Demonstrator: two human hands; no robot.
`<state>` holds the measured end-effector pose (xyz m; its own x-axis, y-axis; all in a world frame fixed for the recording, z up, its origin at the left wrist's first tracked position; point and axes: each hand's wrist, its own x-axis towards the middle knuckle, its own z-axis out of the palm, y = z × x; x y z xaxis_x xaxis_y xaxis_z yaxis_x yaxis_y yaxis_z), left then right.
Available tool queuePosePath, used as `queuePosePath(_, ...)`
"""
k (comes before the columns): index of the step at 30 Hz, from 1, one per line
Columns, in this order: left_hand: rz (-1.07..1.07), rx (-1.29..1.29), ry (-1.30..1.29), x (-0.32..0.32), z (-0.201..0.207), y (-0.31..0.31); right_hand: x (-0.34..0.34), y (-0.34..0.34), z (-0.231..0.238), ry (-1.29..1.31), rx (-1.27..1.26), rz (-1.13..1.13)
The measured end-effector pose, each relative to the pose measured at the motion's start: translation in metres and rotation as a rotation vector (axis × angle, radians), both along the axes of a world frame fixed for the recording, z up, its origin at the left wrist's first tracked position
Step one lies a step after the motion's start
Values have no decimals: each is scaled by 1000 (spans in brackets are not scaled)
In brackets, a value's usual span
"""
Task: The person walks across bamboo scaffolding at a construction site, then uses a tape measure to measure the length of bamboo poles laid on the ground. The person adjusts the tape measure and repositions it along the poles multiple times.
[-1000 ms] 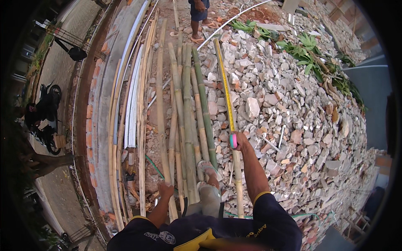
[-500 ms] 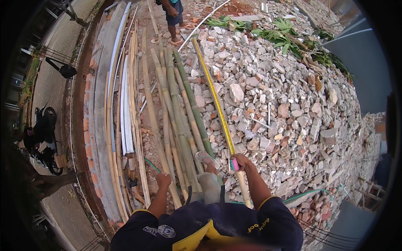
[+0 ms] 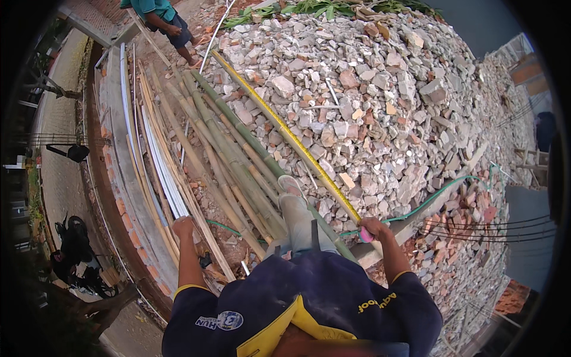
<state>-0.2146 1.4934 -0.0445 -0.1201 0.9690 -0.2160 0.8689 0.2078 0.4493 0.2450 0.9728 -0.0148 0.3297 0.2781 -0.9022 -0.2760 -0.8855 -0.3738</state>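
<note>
My right hand is closed around the near end of a long yellow bamboo pole, which has a pink band at the grip. The pole runs up and to the left across a big heap of broken stone and brick rubble. My left hand hangs with its fingers curled and nothing in it, close to a bundle of green and tan bamboo poles lying on the ground. My grey-trousered leg and shoe step forward between the bundle and the rubble.
Another person in a teal shirt and dark shorts bends at the far end of the poles. White and pale strips lie along a curved brick kerb. A green hose crosses the rubble. A motorbike stands on the left.
The view has swung, so the poles now slant up to the left. My right hand still grips the yellow pole and sits lower right; my left arm has dropped beside the bundle.
</note>
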Motion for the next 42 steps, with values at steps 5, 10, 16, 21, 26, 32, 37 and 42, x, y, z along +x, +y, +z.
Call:
queuePosePath(5, -30, -26, 72, -37, 28, 42, -21, -108, 25, -179, 163, 512)
queuePosePath(10, 69, -153, 61, -8, 85, 15, -48, -190, 73, -146, 81, 394)
queuePosePath(16, -3, -347, -68, 51, 84, -36, -70, -281, 116, -131, -13, 239)
queuePosePath(21, -190, -486, -148, 125, 57, -67, -73, -350, 155, -192, 21, 21)
queuePosePath(26, -213, -436, -156, 218, 80, -137, -83, -401, 164, -180, -42, 40)
queuePosePath(32, -525, -424, -105, 290, 92, -174, -104, -451, 165, -47, -211, 21)
queuePosePath(37, -568, -396, -167, 337, 85, -190, -115, -458, 164, -83, -251, -49)
queuePosePath(42, -644, -397, -158, 406, 56, -188, -123, -453, 170, -42, -302, -124)
